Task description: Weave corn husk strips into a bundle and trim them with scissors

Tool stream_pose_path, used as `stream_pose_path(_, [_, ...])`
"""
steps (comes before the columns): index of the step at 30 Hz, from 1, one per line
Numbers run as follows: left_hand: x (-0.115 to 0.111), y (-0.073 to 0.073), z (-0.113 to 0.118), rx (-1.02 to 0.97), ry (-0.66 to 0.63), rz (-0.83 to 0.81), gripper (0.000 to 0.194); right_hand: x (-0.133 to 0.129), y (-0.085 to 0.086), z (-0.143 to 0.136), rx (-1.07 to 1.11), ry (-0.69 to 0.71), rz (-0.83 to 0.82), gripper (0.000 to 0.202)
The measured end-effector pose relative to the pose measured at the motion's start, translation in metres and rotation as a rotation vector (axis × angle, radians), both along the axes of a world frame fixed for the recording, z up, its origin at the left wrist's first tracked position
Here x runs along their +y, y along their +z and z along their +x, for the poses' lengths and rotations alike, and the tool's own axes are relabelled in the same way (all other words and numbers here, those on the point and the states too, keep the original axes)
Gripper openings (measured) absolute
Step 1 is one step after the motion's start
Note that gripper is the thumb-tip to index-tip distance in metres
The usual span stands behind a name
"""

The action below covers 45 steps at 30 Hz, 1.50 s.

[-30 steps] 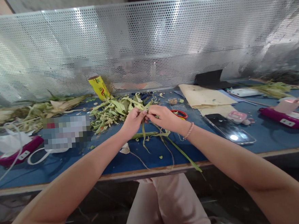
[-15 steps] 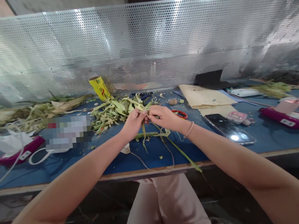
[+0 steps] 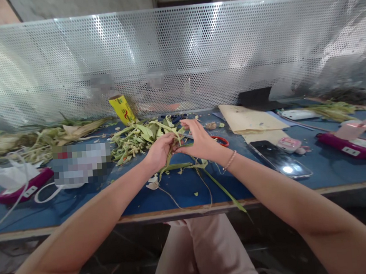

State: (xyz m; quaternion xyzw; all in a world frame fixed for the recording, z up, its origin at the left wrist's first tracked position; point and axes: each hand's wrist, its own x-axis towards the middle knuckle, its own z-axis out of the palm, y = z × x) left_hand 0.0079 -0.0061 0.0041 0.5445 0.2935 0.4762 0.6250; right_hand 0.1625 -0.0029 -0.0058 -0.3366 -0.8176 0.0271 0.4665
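My left hand [image 3: 162, 151] is closed in a pinch on a green leaf strip [image 3: 169, 158], whose end hangs below the fingers. Close beside it, my right hand [image 3: 202, 142] has its fingers raised and spread, with the thumb stretched toward the strip. Whether that thumb touches the strip I cannot tell. Behind the right hand lie red-handled scissors [image 3: 222, 141], partly hidden by it. A pile of green leaf pieces and curled scraps [image 3: 136, 142] sits just beyond the left hand. Under both hands, long green strips [image 3: 224, 188] and thin strings [image 3: 171, 196] lie on the blue tabletop.
A yellow tube [image 3: 123, 109] leans near the perforated metal screen [image 3: 170, 42]. Dry husks [image 3: 51, 140] lie at the left. Brown paper [image 3: 252, 119], a phone [image 3: 280, 159] and a pink case [image 3: 289, 144] are at the right. Purple power strips [image 3: 349, 147] stand at both sides.
My right hand has opened, its fingers lifting away from the pinch beside the left hand. The left hand has shifted slightly left and down, still pinching the leaf strip.
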Motion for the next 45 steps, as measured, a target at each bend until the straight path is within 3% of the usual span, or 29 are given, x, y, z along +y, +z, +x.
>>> stream_pose_path(3, [0.000,0.001,-0.001,0.017,-0.063,-0.009,0.011,0.003,-0.004,-0.003,0.025,0.106,-0.134,0.081])
stream_pose_path(7, [0.001,-0.001,0.000,0.024,-0.065,-0.057,0.011,0.006,-0.009,-0.005,0.130,0.237,-0.273,0.076])
stream_pose_path(12, [-0.001,-0.001,0.001,0.011,-0.029,-0.036,0.019,0.004,-0.011,-0.009,0.242,0.289,-0.264,0.069])
stream_pose_path(23, [-0.004,0.002,0.003,0.007,-0.066,-0.039,0.011,0.003,-0.002,-0.005,0.257,0.135,-0.168,0.047])
stream_pose_path(27, [-0.001,0.000,0.003,0.100,-0.053,0.004,0.009,0.002,0.002,-0.003,0.166,0.100,-0.119,0.020])
stream_pose_path(30, [0.001,-0.001,0.000,0.147,-0.015,0.063,0.012,0.003,0.005,-0.001,0.131,0.084,-0.099,0.004])
stream_pose_path(40, [0.007,-0.004,-0.008,0.665,0.228,0.574,0.019,0.007,0.001,0.000,0.260,0.116,-0.293,0.015])
stream_pose_path(45, [0.007,-0.006,-0.011,0.756,0.359,0.717,0.020,0.004,0.003,0.000,0.284,0.141,-0.333,0.015])
